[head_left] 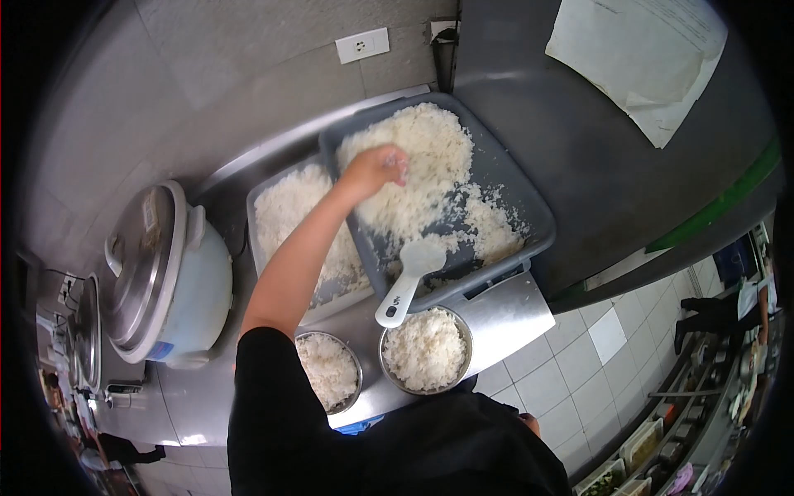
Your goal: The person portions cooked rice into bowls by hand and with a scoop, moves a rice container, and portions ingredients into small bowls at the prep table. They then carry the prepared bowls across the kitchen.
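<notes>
My left hand (382, 169) is over the cooked rice (426, 136) in a grey tub (517, 186). Its fingers are curled in, with white grains stuck to them; whatever lies inside the curl is hidden. A white rice scoop (418, 269) rests in the near part of the tub, its handle over the rim. Just below stand two round metal bowls heaped with rice, one at the middle (426, 351) and one partly behind my sleeve (331, 372). Only a sliver of my right hand (531, 424) shows beside my body, its fingers hidden.
A second, lighter tub of rice (289, 211) sits under my forearm. On the left stands a large lidded rice cooker (178, 273). Paper (641, 66) hangs on a dark grey surface at the right. Other people are in the background, one at the far right (736, 310).
</notes>
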Motion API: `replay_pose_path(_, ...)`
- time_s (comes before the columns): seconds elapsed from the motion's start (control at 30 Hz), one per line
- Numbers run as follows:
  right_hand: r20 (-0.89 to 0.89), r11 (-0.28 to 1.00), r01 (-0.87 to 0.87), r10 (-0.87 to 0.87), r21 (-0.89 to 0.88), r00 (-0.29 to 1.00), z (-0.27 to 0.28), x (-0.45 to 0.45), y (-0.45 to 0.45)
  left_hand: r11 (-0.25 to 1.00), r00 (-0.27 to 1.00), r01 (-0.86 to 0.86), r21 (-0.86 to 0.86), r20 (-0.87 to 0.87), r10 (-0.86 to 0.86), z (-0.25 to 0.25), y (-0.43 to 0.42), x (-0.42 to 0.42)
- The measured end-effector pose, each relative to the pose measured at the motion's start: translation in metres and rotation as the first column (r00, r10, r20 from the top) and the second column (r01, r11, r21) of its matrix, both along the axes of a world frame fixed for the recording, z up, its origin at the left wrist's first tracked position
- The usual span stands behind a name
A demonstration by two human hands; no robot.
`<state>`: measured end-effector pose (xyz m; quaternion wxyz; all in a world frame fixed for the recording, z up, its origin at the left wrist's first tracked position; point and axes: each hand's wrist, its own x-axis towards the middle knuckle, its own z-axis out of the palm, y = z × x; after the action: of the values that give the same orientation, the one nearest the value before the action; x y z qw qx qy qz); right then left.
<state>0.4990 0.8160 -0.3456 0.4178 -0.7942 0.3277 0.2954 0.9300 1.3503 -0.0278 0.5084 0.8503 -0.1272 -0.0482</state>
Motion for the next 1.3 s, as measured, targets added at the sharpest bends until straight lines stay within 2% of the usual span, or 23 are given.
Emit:
replay_pose_path(0.1,0.006,1.000,0.003,-0.003,0.005,1.000,-0.004,0.000,-0.003,0.994,0.995,-0.087,-0.067,0.045,0.090,0.029,-0.009,-0.008)
replay_pose_path(0.17,0.002,1.000,-0.027,0.027,-0.006,1.000,-0.004,0.000,-0.003,0.996,0.932,-0.068,0.064,0.361,0.041,0.037,-0.010,-0.005)
replay_pose_path(0.2,0.002,1.000,-0.027,0.027,-0.006,1.000,-0.001,0.001,-0.002,0.996,0.931,-0.069,0.064,0.362,0.041,0.041,-0.011,-0.005)
replay_pose_path(0.27,-0.034,1.000,0.022,-0.022,0.002,0.999,0.000,0.000,-0.001,0.983,0.853,-0.124,0.134,0.520,0.037,0.049,-0.014,-0.006)
replay_pose_path(0.3,-0.033,1.000,0.024,-0.024,0.003,0.999,0.000,0.000,-0.001,0.983,0.853,-0.122,0.134,0.521,0.035,0.054,-0.017,-0.006)
replay_pose_path(0.37,-0.031,1.000,-0.004,0.004,-0.008,1.000,-0.001,-0.002,-0.001,0.998,0.978,-0.058,0.039,0.202,0.049,0.062,-0.023,-0.008)
replay_pose_path(0.4,-0.030,1.000,-0.001,0.001,-0.007,1.000,0.000,-0.002,0.000,0.998,0.978,-0.055,0.040,0.203,0.046,0.061,-0.025,-0.006)
replay_pose_path(0.47,-0.055,0.998,0.058,-0.057,0.010,0.997,0.003,-0.003,0.001,0.944,0.987,-0.107,0.311,0.149,0.062,0.056,-0.028,0.004)
replay_pose_path(0.5,-0.052,0.998,0.063,-0.062,0.012,0.997,0.003,-0.003,0.001,0.944,0.987,-0.103,0.313,0.152,0.057,0.049,-0.027,0.013)
replay_pose_path(0.53,-0.059,0.998,0.054,-0.053,0.014,0.997,0.003,-0.004,0.000,0.821,0.980,-0.125,0.558,0.198,0.015,0.036,-0.024,0.025)
replay_pose_path(0.57,-0.065,0.999,0.046,-0.045,0.015,0.997,0.004,-0.005,0.000,0.635,0.972,-0.156,0.757,0.232,-0.037,0.019,-0.020,0.036)
replay_pose_path(0.6,-0.061,0.998,0.053,-0.052,0.017,0.997,0.005,-0.006,0.001,0.635,0.971,-0.155,0.757,0.236,-0.045,-0.006,-0.013,0.047)
replay_pose_path(0.67,-0.074,0.994,0.108,-0.106,0.020,0.992,0.009,-0.010,0.003,0.440,0.956,-0.229,0.868,0.286,-0.065,-0.050,-0.002,0.061)
replay_pose_path(0.7,-0.071,0.993,0.116,-0.114,0.023,0.991,0.012,-0.011,0.004,0.440,0.955,-0.229,0.869,0.289,-0.074,-0.051,-0.007,0.059)
replay_pose_path(0.77,-0.083,0.995,0.099,-0.098,0.004,0.992,0.011,-0.014,0.004,0.211,0.997,-0.060,0.976,0.067,-0.026,-0.057,-0.016,0.056)
replay_pose_path(0.83,-0.063,0.994,0.108,-0.107,0.001,0.992,0.001,-0.022,0.003,0.226,0.997,-0.051,0.973,0.062,-0.040,-0.068,-0.020,0.062)
replay_pose_path(0.9,-0.037,0.995,0.100,-0.100,-0.002,0.994,-0.013,-0.031,-0.003,0.170,0.996,0.028,0.985,-0.014,-0.083,-0.080,-0.018,0.073)
replay_pose_path(1.03,-0.015,0.998,0.055,-0.056,-0.040,0.998,-0.035,-0.039,-0.009,0.138,0.995,-0.008,0.990,0.022,-0.098,-0.101,-0.017,0.077)
replay_pose_path(1.1,-0.002,0.998,0.057,-0.057,-0.042,0.998,-0.033,-0.037,-0.008,0.312,0.955,-0.094,0.946,0.174,-0.242,-0.096,-0.006,0.073)
replay_pose_path(1.13,-0.024,0.999,0.026,-0.027,-0.045,0.999,-0.032,-0.034,-0.010,0.306,0.955,-0.091,0.947,0.170,-0.242,-0.093,-0.003,0.074)
replay_pose_path(1.2,-0.053,0.999,-0.016,0.014,-0.043,0.999,-0.025,-0.026,-0.010,0.745,0.997,0.070,0.664,-0.039,-0.059,-0.063,0.001,0.065)
replay_pose_path(1.23,-0.048,1.000,-0.008,0.007,-0.022,0.999,-0.023,-0.022,-0.011,0.743,0.998,0.068,0.666,-0.043,-0.053,-0.051,0.001,0.059)
replay_pose_path(1.3,-0.046,1.000,-0.004,0.004,-0.002,0.999,-0.020,-0.016,-0.012,0.938,0.968,0.085,0.335,-0.252,0.002,-0.038,0.004,0.052)
